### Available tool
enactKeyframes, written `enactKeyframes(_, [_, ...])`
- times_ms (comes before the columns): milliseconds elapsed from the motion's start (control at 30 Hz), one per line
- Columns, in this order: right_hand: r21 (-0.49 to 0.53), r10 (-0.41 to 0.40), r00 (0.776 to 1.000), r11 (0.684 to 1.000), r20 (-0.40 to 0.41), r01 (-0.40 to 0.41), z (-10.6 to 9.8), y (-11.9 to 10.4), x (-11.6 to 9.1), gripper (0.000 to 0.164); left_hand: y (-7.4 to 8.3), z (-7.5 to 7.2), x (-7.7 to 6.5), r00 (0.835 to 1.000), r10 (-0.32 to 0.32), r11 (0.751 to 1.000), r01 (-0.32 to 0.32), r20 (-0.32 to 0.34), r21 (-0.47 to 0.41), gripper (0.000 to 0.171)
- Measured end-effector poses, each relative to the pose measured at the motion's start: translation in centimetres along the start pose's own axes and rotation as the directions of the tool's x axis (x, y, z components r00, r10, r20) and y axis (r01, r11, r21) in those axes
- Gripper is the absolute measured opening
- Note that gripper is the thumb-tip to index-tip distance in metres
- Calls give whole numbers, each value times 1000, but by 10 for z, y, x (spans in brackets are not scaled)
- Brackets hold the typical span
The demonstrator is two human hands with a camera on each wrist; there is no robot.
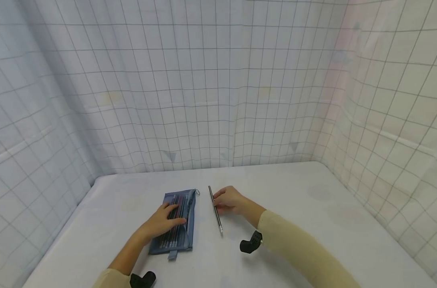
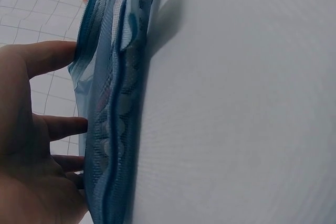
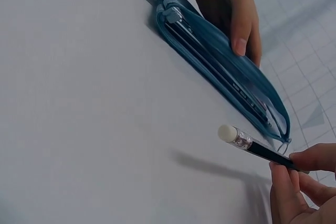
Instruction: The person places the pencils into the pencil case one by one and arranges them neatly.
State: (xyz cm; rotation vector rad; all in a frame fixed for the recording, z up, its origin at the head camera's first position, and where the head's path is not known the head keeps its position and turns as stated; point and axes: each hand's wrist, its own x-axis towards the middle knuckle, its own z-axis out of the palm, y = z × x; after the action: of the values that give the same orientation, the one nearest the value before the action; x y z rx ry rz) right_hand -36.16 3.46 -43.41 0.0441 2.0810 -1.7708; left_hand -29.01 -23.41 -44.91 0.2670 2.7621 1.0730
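Observation:
A blue mesh pencil case [image 1: 190, 236] lies on the table with several pencils [image 1: 174, 232] showing through it. My left hand [image 1: 161, 221] rests on top of the case, fingers spread; in the left wrist view its fingertips touch the case's side. The zipped side gapes in the right wrist view, with pencils [image 3: 231, 85] inside. To the right of the case, my right hand [image 1: 230, 201] pinches a dark pencil [image 1: 217, 218] between thumb and fingers. The pencil's white eraser [image 3: 227, 133] points toward me, and its shadow falls on the table.
The white table [image 1: 294, 192] has an edge at the back and on both sides. A white grid-patterned curtain [image 1: 218, 100] hangs behind and along the sides. Black wrist cameras [image 1: 251, 242] sit at both sleeves.

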Motion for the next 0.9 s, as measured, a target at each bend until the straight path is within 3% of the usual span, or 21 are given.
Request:
enactKeyframes(367, [9, -31, 999, 999, 21, 30, 34, 2, 0, 24, 4, 0, 0, 1000, -29, 999, 30, -8, 29, 86])
enactKeyframes(900, [30, -13, 1000, 999, 1, 13, 59, 0, 0, 20, 5, -1, -1, 1000, -26, 999, 26, -5, 19, 85])
